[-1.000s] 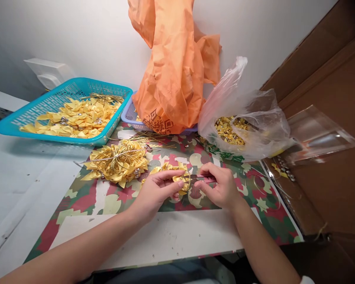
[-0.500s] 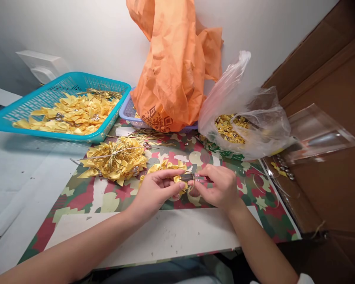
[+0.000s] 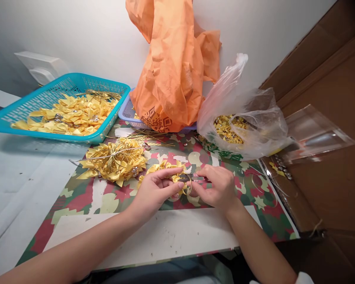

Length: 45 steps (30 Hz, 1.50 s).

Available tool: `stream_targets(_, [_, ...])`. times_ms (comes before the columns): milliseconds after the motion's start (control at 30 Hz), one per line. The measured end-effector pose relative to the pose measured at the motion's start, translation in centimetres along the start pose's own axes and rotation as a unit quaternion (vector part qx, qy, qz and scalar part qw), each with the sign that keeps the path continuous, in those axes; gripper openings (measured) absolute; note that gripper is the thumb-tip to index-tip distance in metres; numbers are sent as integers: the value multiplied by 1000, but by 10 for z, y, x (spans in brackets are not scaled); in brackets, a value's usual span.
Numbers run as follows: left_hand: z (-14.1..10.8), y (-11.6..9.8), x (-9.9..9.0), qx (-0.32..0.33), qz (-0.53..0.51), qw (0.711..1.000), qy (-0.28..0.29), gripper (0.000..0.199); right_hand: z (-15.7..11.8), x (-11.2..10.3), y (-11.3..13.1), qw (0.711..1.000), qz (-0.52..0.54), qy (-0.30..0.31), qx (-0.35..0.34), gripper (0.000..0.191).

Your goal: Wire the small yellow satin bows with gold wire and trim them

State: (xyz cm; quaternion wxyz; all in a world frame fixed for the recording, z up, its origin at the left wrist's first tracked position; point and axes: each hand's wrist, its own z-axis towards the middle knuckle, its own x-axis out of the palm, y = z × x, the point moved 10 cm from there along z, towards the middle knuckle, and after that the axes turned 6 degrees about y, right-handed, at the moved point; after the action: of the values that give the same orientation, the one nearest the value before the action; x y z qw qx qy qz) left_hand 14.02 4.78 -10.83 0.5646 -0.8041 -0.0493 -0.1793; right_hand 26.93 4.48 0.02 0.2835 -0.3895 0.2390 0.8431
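My left hand (image 3: 156, 188) is closed, pinching a yellow ribbon bow (image 3: 176, 178) between thumb and fingers. A thin gold tie (image 3: 190, 187) curves in a loop between my two hands. My right hand (image 3: 217, 185) is closed around a small tool with a dark tip (image 3: 184, 177) and shiny parts; its exact kind is hard to make out. The tool's dark end points left, against the bow. Just behind my left hand lies a small heap of yellow bows (image 3: 159, 166), partly hidden by the fingers. Further left sits a tied bundle of yellow bows (image 3: 114, 159) with gold ties on top.
A teal basket (image 3: 35, 135) of yellow bows stands at back left. An orange bag (image 3: 171, 75) rests on a lilac basket (image 3: 124, 110). At right are a clear plastic bag (image 3: 263, 134) with gold pieces and a cardboard box (image 3: 328, 79). Loose gold ties (image 3: 150, 137) lie behind the bundle.
The gold tie's loop between my hands has shifted slightly left and hangs a little lower. Both hands keep their grips in nearly the same place.
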Motion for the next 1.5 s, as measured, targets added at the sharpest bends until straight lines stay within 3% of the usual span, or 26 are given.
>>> stream_targets(533, [-1,-3,0,1,8,1000,-6,45,-2,-3,1,1000,9,-10,-12,24])
stream_targets(733, [1,-5,2,22,0,1000,4,61,-4,0,-37,994,77,11,80,29])
stream_targets(867, [1,-4,5,29,2,999,21,61,-9,1,-55,976,157,-6,153,29])
stream_targets(1133, [1,-7,8,36,16,999,29,60,-5,18,-34,967,193,36,163,29])
stream_targets(1500, [3,-2,9,30,34,998,46,54,-8,24,-37,955,225,36,191,28])
